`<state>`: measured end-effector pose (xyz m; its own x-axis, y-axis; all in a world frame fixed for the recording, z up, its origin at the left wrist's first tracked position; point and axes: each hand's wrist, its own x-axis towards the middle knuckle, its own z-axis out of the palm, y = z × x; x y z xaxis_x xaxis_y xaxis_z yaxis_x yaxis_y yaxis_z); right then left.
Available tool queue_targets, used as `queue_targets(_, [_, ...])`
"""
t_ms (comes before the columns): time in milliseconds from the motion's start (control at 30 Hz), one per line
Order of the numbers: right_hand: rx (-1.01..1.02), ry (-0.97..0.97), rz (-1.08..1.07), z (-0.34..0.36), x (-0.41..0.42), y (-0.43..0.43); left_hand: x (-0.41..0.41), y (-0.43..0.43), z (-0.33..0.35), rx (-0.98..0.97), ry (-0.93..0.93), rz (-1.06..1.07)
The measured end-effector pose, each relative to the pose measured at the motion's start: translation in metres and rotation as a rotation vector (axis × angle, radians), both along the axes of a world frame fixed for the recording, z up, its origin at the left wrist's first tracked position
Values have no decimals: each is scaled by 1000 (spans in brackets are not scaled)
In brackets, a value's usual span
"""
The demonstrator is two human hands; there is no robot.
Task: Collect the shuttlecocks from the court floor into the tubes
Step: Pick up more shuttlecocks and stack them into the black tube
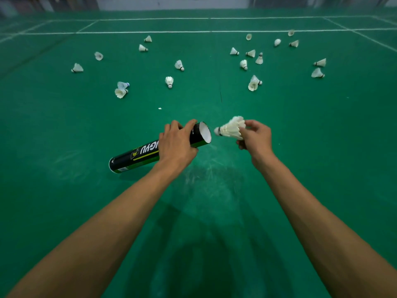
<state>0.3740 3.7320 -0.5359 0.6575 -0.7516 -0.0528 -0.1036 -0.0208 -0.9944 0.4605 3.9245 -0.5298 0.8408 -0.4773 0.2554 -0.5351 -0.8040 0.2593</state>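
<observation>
My left hand (176,143) grips a black and green shuttlecock tube (137,154) near its open end, which points right and shows a white inside. My right hand (255,136) holds a white feather shuttlecock (231,129) by its skirt. The cork tip points left, a short gap from the tube's mouth. Several more white shuttlecocks lie scattered on the green court floor beyond, such as one pair at the left (121,90), one in the middle (169,81) and a pair at the right (254,83).
The green court floor (64,130) stretches ahead with white boundary lines (150,32) at the far side. A small white scrap (159,108) lies on the floor in front of the tube. A dark wall base runs along the top.
</observation>
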Motion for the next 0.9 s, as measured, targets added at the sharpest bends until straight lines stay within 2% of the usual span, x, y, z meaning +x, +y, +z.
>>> queue_targets(67, [-69, -50, 68, 18, 10, 10, 2, -4, -1, -15, -6, 0])
queue_targets(200, [-385, 23, 137, 20, 20, 34, 1, -15, -1, -50, -26, -9])
queue_targets(300, [-460, 60, 211, 19, 19, 42, 3, -17, -2, -88, -20, -9])
queue_targets(400, [-636, 111, 62, 21, 17, 41, 8, -13, -2, -98, -21, 0])
queue_targets(467, [-628, 39, -36, 24, 15, 39, 11, -11, -1, -120, -12, 3])
queue_targets(533, [-628, -21, -39, 31, 12, 40, 13, -9, 3, -159, 2, 6])
queue_targets(600, [-669, -16, 82, 39, 11, 46, 14, -7, 8, -210, 12, 6])
queue_targets(733, [-855, 122, 377, 51, 18, 68, 14, -2, 23, -326, 50, 24])
queue_targets(900, [-801, 235, 458, 95, 32, 105, 24, 18, 45, -419, 26, 85])
